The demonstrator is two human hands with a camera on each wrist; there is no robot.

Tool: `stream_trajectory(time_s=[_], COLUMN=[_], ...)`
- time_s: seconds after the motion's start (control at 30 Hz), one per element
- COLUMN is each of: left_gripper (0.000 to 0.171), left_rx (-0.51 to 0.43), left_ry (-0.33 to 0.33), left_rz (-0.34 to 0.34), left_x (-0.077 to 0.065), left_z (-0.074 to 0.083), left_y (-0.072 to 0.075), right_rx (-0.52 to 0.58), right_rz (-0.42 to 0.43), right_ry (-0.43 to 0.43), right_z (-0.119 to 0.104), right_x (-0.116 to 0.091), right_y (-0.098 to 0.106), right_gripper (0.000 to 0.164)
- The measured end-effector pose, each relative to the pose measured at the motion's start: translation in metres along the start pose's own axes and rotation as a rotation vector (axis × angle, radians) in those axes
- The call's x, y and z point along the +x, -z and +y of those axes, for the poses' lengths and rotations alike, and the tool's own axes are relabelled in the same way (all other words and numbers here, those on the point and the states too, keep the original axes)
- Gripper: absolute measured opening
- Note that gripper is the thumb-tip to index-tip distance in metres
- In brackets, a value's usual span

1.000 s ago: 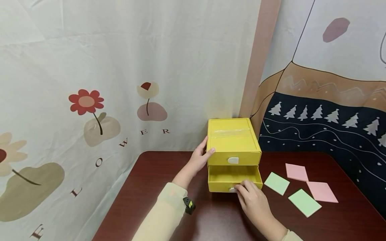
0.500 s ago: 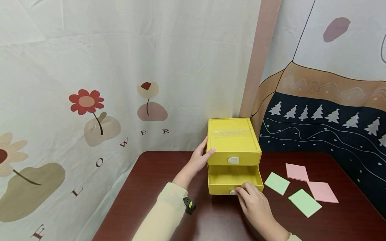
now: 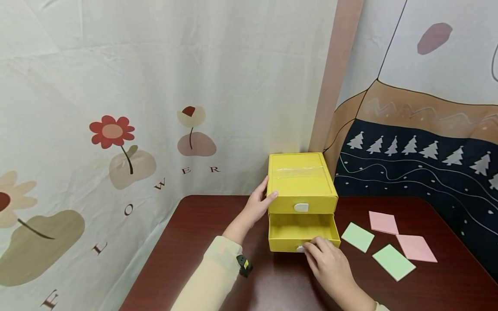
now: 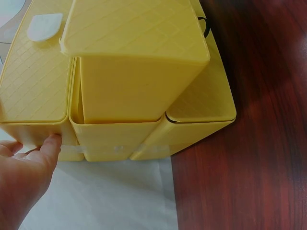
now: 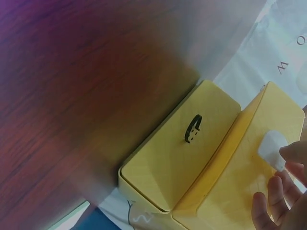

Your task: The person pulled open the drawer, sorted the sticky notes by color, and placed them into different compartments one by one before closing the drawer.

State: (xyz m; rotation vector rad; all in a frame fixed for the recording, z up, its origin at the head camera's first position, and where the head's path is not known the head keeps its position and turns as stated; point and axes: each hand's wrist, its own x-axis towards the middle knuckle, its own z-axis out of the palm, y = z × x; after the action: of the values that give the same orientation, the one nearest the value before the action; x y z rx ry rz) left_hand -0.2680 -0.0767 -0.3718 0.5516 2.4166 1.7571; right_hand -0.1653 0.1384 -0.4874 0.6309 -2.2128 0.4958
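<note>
A yellow drawer box (image 3: pixel 297 172) stands at the back of the table, with clear tape across its top. Its middle drawer (image 3: pixel 285 245) is pulled out, and the inside that shows holds nothing. My right hand (image 3: pixel 330 265) pinches this drawer's white pull tab (image 5: pixel 272 149) between thumb and fingers. Against the box's left side lies my left hand (image 3: pixel 257 206), fingers extended along it and thumb at the front upper edge. The upper drawer front (image 3: pixel 280 204) sits flush and bears another white tab. Below, the bottom drawer (image 5: pixel 168 163) carries a black loop pull (image 5: pixel 194 128).
Right of the box lie two green square paper pads (image 3: pixel 394 262) and two pink ones (image 3: pixel 416 248) on the dark red-brown table (image 3: pixel 194 259). A printed curtain (image 3: pixel 233 86) hangs close behind the box.
The middle drawer has slid slightly further out toward me with my right hand on its tab; over the last half second it hardly moves. My left hand has stayed in place.
</note>
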Motion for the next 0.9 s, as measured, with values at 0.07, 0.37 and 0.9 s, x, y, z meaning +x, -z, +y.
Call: stream_trajectory(time_s=[0.07, 0.37, 0.9], left_gripper=[0.070, 0.072, 0.071], left_rx=[-0.005, 0.005, -0.033], left_ry=[-0.005, -0.007, -0.027], left_rz=[0.001, 0.042, -0.018], left_x=[0.003, 0.017, 0.011], left_z=[-0.005, -0.035, -0.019], left_y=[0.000, -0.004, 0.000], right_rx=[-0.008, -0.019, -0.068], right_rz=[0.010, 0.108, 0.149], right_ry=[0.003, 0.016, -0.236], right_z=[-0.001, 0.003, 0.041], right_x=[0.001, 0.007, 0.023], right_y=[0.002, 0.013, 0.045], right_gripper=[0.016, 0.018, 0.031])
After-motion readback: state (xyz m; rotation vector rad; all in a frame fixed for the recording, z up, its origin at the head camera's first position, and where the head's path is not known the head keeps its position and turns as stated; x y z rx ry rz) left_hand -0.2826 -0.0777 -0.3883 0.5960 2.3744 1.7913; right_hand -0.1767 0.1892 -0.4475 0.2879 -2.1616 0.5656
